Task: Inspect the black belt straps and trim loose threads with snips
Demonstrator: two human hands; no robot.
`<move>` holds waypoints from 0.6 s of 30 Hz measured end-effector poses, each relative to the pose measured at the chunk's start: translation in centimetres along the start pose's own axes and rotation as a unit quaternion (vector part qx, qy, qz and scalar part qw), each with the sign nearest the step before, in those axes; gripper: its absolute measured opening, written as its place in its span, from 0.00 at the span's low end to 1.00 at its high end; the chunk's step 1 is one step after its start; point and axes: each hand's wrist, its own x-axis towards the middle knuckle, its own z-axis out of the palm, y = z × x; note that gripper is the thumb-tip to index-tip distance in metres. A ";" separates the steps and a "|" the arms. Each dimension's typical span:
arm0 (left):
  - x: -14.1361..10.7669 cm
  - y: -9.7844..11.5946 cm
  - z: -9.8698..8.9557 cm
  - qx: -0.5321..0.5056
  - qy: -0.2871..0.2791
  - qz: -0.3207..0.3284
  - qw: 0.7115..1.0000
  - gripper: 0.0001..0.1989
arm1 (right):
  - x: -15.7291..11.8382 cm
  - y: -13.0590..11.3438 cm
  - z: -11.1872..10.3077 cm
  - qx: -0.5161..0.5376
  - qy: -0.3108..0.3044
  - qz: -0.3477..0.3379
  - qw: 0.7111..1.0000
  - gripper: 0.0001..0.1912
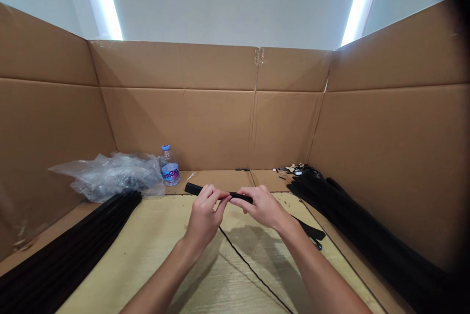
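Both my hands hold a short black rubber tube (240, 197) level above the pale wooden tabletop (125, 240). My left hand (204, 212) grips it near its left end, which sticks out past my fingers. My right hand (259, 207) pinches it close by, with the hands almost touching. A thin black cord (249, 267) runs across the wood towards me. Beyond my right hand lies a wider black strap (312, 228) with a small dark clip (317, 244). My fingers hide the middle of the tube.
Long black strips lie bundled at left (62, 250) and right (352, 216). A crumpled clear plastic bag (113, 177) and a water bottle (169, 167) stand at the back left. Small scraps (295, 169) lie at the back right. Cardboard walls (176, 128) surround the table on three sides.
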 end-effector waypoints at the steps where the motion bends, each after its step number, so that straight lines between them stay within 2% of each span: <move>1: 0.0 0.0 0.0 0.001 0.002 0.000 1.000 0.03 | 0.0 0.1 0.1 -0.004 0.003 -0.001 1.000 0.21; 14: 0.0 0.2 0.0 0.003 -0.004 -0.007 1.000 0.04 | 0.0 -0.1 0.1 -0.013 0.021 -0.007 1.000 0.22; 18: 0.2 -0.5 -0.4 -0.005 -0.024 0.003 1.000 0.05 | -0.1 0.2 -0.4 -0.017 0.026 -0.004 1.000 0.22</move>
